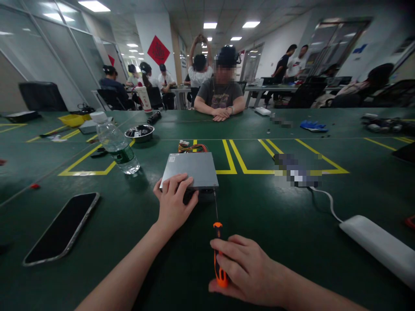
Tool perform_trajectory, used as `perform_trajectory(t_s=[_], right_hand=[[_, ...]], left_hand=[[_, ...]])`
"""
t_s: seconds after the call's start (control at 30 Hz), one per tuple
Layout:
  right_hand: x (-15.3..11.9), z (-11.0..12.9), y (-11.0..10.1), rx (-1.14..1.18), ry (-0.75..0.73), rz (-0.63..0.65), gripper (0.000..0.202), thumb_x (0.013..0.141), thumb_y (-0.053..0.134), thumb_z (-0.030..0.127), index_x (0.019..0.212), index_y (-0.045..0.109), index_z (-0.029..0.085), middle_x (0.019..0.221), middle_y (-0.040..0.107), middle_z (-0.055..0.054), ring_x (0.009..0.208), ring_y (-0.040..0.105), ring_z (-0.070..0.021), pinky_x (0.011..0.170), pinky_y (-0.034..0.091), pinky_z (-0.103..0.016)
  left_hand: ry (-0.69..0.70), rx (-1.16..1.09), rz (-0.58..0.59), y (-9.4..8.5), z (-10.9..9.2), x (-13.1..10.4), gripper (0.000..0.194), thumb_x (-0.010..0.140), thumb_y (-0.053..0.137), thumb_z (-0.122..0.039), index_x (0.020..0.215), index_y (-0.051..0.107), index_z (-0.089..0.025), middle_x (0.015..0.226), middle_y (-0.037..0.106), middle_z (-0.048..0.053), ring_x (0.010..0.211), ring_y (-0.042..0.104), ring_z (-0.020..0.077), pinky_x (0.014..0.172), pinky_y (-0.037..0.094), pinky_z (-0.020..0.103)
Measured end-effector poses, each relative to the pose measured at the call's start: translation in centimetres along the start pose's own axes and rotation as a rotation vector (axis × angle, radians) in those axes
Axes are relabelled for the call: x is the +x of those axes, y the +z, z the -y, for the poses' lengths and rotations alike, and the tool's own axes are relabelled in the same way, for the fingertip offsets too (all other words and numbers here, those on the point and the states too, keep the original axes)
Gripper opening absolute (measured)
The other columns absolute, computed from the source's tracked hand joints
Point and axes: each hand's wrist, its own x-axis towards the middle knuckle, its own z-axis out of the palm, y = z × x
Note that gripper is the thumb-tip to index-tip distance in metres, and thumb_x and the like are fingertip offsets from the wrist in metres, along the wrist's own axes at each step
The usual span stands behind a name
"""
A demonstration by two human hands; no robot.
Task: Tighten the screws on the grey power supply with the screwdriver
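Note:
A grey metal computer power supply (pixel 193 166) lies flat on the green table, its bundle of coloured cables (pixel 194 148) at the far side. My left hand (pixel 175 198) grips its near left part, fingers on the top face and thumb at the front edge. In my right hand (pixel 243 268) is a screwdriver (pixel 218 231) with an orange and black handle, fingers wrapped around it. The screwdriver's thin shaft points away from me, its tip at the power supply's front right corner. Whether the tip sits in a screw is too small to tell.
Left of the power supply stand a water bottle (pixel 118 147) and a metal bowl (pixel 140 133) with dark parts. A phone (pixel 63 229) lies near left. At right is a white power strip (pixel 379 242) with a cable. A person (pixel 218 93) sits across the table.

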Motion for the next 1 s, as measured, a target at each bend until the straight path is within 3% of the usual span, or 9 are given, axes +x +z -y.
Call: perform_trajectory(t_s=[0.1, 0.2, 0.3, 0.47, 0.73, 1.0], right_hand=[[0.0, 0.0, -0.2, 0.013, 0.025, 0.058, 0.033, 0.096, 0.037, 0.039, 0.101, 0.054, 0.011, 0.097, 0.064, -0.014, 0.082, 0.063, -0.0187, 0.067, 0.049, -0.031], [0.1, 0.1, -0.3, -0.002, 0.013, 0.119, 0.030, 0.095, 0.040, 0.036, 0.106, 0.055, 0.012, 0.099, 0.064, -0.014, 0.071, 0.063, -0.0171, 0.061, 0.048, -0.030], [0.0, 0.0, -0.3, -0.007, -0.003, 0.045, 0.029, 0.092, 0.048, 0.038, 0.096, 0.056, 0.010, 0.096, 0.065, -0.015, 0.065, 0.062, -0.0159, 0.054, 0.047, -0.028], [-0.1, -0.1, -0.2, 0.010, -0.100, -0.096, 0.024, 0.091, 0.049, 0.032, 0.086, 0.055, 0.010, 0.089, 0.066, -0.015, 0.066, 0.063, -0.0155, 0.059, 0.050, -0.027], [1.1, -0.2, 0.1, 0.058, -0.095, -0.051, 0.024, 0.095, 0.043, 0.029, 0.091, 0.054, 0.009, 0.092, 0.065, -0.015, 0.075, 0.064, -0.0171, 0.065, 0.053, -0.027], [0.5, -0.2, 0.6, 0.055, -0.077, -0.052, 0.022, 0.094, 0.045, 0.029, 0.096, 0.053, 0.008, 0.096, 0.064, -0.016, 0.081, 0.064, -0.0187, 0.068, 0.054, -0.030]], left_hand=[[0.002, 0.001, -0.002, -0.1, 0.0, 0.0, 0.028, 0.078, 0.057, -0.034, 0.105, 0.055, -0.026, 0.115, 0.059, 0.005, 0.109, 0.049, 0.0249, 0.095, 0.025, 0.047], [0.006, 0.002, -0.010, -0.1, 0.0, 0.0, 0.028, 0.078, 0.057, -0.033, 0.105, 0.055, -0.026, 0.114, 0.059, 0.006, 0.108, 0.049, 0.0247, 0.095, 0.025, 0.046], [0.007, -0.002, -0.010, -0.2, -0.1, 0.1, 0.028, 0.078, 0.057, -0.033, 0.105, 0.055, -0.026, 0.114, 0.059, 0.006, 0.108, 0.049, 0.0247, 0.095, 0.025, 0.046], [0.006, -0.008, -0.006, -0.1, 0.0, 0.0, 0.028, 0.078, 0.057, -0.033, 0.105, 0.056, -0.026, 0.114, 0.059, 0.006, 0.108, 0.049, 0.0250, 0.096, 0.024, 0.047], [0.000, -0.011, -0.011, -0.1, -0.1, 0.1, 0.027, 0.078, 0.058, -0.033, 0.104, 0.056, -0.027, 0.114, 0.059, 0.006, 0.108, 0.049, 0.0254, 0.095, 0.025, 0.047], [-0.007, -0.006, 0.002, -0.1, 0.0, 0.0, 0.028, 0.079, 0.056, -0.034, 0.106, 0.055, -0.027, 0.115, 0.059, 0.005, 0.109, 0.049, 0.0247, 0.096, 0.025, 0.047]])
